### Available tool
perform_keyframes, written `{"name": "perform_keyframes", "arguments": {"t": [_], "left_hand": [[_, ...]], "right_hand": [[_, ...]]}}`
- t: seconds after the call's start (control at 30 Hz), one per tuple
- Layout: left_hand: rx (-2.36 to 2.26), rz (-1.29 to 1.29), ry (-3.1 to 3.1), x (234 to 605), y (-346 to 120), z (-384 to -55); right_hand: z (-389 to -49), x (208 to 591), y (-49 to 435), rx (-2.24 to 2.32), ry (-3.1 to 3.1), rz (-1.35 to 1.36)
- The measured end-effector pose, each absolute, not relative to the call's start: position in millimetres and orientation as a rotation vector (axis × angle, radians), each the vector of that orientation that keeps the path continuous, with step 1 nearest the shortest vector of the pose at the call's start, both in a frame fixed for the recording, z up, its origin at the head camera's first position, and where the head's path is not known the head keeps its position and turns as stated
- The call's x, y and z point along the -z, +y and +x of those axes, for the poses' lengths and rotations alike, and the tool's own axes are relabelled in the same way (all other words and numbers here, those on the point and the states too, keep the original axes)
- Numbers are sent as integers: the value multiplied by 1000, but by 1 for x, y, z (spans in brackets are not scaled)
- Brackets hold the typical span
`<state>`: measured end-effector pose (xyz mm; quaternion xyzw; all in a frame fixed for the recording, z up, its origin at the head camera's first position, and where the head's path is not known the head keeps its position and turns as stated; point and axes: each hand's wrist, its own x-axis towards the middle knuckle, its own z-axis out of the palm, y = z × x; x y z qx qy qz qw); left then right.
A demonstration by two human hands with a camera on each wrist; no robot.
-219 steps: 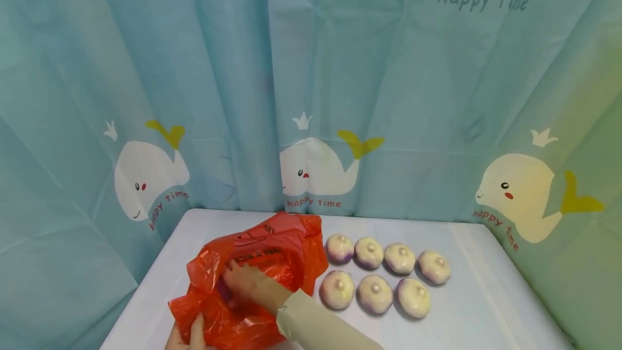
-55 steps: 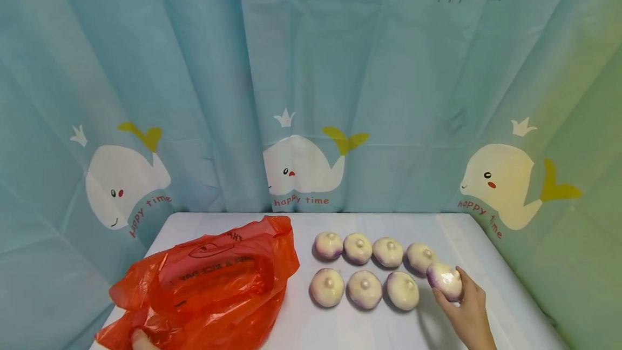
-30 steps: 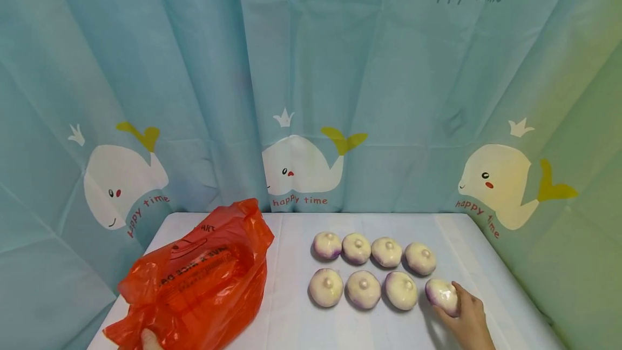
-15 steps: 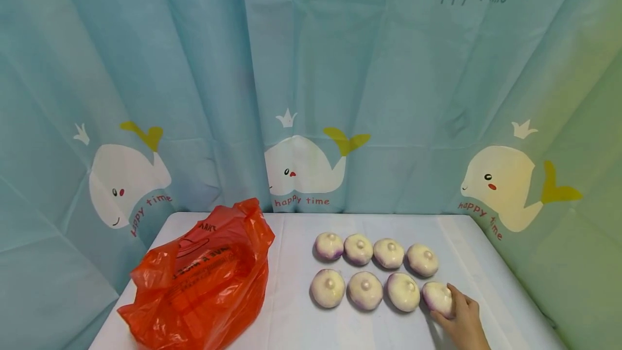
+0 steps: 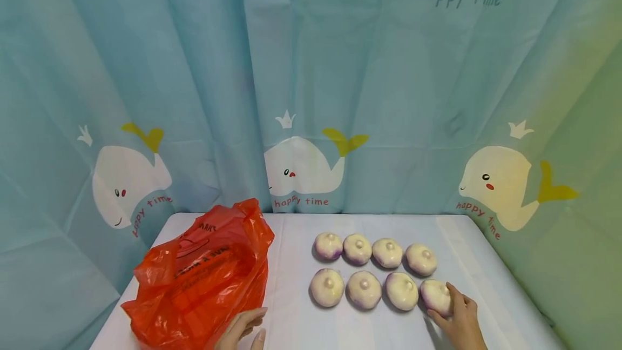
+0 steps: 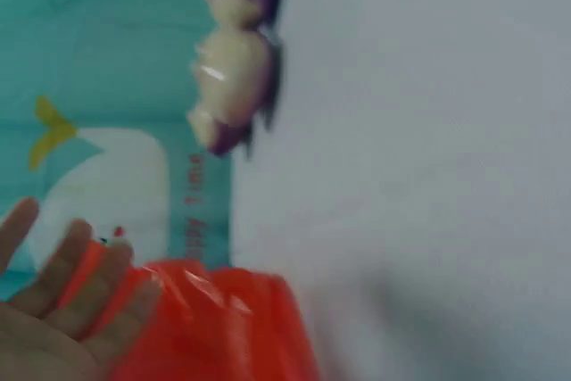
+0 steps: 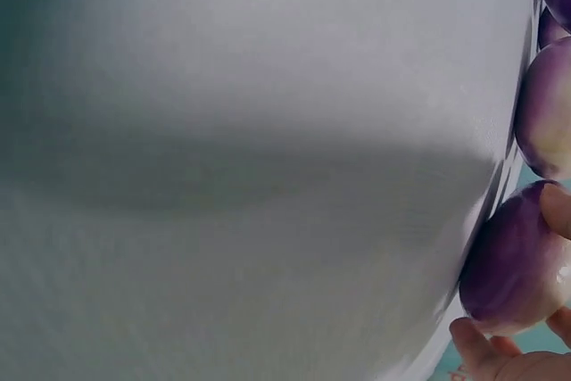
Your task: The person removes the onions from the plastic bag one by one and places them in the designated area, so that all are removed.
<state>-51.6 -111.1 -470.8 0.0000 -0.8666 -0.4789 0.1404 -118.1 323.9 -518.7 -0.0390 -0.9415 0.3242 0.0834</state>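
Note:
Purple-and-white turnips with small pale nubs on top stand on the white table in two rows. My right hand pinches the turnip at the right end of the front row, thumb on the near side and fingers on the right. In the right wrist view, that turnip appears to rest on the table, its purple underside showing. My left hand is at the near right edge of the red plastic bag, fingers extended and spread in the left wrist view, holding nothing. The bag's contents are hidden.
Beside the held turnip sits another front-row turnip; behind it is the last turnip of the back row. A blue whale-print curtain hangs behind and along both sides of the white table.
The right hand has brought the turnip down and left to the end of the front row. The left hand has let go of the bag, which was shifted left, and reappeared at its right.

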Motion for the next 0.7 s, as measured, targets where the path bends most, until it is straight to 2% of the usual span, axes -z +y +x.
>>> {"name": "perform_keyframes", "arguments": {"t": [0.17,0.5,0.7], "left_hand": [[1294,144,-2672,484,-125,-74],[1125,113,-2579,495,-166,-94],[968,217,-2929,486,-172,-100]], "right_hand": [[-117,521,321,-914,-2765,-87],[-122,515,317,-940,-2720,-68],[-128,511,312,-602,-2678,121]]}}
